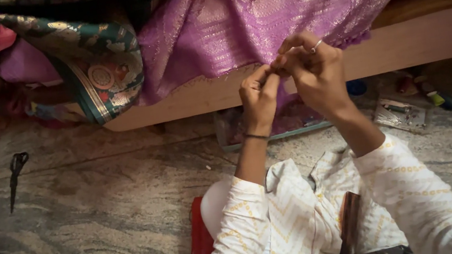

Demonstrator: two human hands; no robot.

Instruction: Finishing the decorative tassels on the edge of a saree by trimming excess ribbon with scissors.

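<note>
purple patterned cloth (257,16), draped over ledge

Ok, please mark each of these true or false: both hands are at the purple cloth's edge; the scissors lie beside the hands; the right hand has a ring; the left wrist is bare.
1. Both hands, left hand and right hand, meet at the edge of the purple cloth. True.
2. The scissors lie beside the hands. False: they lie far off to the left on the floor.
3. The right hand wears a ring. True.
4. The left wrist is bare. False: it wears a dark band.
</note>
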